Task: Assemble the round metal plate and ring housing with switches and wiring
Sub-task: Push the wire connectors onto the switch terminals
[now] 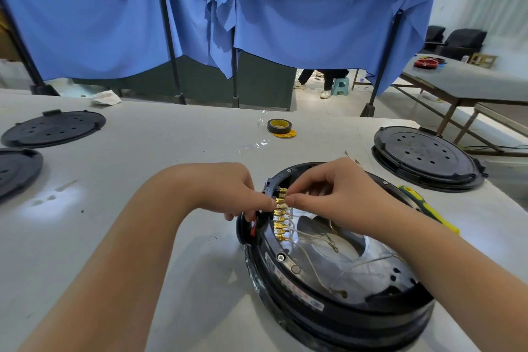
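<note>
A black ring housing [300, 291] lies on the white table [143, 151] at the lower right, with a shiny round metal plate [334, 254] inside it. White wires [311, 263] run across the plate to a row of brass terminals [279, 220] on the switch block at the ring's left rim. My left hand [228, 188] grips that rim and switch block from outside. My right hand [328, 191] pinches one brass terminal at the top of the row. A red switch part [253, 230] shows under my left fingers.
A green and yellow screwdriver [428, 206] lies right of the housing. A finished black round unit [425, 157] stands at the right, two black covers [54, 127] at the left. A tape roll [279, 126] sits mid-table. Blue curtains hang behind; a person's legs show below them.
</note>
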A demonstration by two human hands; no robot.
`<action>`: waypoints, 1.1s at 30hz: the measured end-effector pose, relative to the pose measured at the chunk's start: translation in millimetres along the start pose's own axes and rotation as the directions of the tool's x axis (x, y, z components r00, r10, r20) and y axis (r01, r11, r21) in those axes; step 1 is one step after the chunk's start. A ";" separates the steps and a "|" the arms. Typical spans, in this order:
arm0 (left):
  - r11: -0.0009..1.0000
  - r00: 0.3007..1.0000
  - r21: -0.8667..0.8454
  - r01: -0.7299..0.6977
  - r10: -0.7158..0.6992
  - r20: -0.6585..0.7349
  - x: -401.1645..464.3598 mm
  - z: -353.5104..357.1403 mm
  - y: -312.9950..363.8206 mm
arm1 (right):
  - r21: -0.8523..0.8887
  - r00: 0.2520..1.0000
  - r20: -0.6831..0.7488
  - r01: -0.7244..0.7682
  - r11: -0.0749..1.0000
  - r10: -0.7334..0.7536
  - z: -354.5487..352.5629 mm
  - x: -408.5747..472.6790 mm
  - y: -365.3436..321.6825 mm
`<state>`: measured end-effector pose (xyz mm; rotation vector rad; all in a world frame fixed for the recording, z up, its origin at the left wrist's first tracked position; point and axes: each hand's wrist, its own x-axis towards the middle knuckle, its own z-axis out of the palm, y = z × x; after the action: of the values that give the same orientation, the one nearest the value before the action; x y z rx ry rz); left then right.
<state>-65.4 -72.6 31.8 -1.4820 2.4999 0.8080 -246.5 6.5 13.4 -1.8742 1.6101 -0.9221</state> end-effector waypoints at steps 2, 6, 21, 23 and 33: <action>1.000 1.000 -0.010 -0.016 0.016 0.008 0.3 1.3 1.7 | -0.006 1.000 0.023 -0.015 1.000 0.015 1.6 -1.5 -1.3; 0.999 1.000 -0.023 -0.031 0.031 0.000 0.9 3.0 3.4 | -0.020 0.999 0.010 -0.044 0.999 0.044 -0.3 -6.1 0.7; 1.000 1.000 0.009 -0.015 0.015 0.006 0.8 4.6 8.6 | -0.006 0.998 -0.024 -0.066 0.998 0.065 9.8 -12.6 6.0; 1.000 1.000 0.008 -0.013 0.013 0.008 0.3 5.1 8.0 | -0.020 0.997 -0.015 -0.069 0.997 0.069 10.2 -12.8 6.2; 1.000 1.000 0.004 -0.008 0.008 0.003 -0.5 5.2 8.7 | -0.057 0.998 -0.008 -0.068 0.996 0.068 9.8 -13.8 6.7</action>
<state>-73.3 -66.4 30.9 -1.4690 2.5056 0.8054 -244.4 18.3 -0.3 -1.8440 1.7097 -0.8616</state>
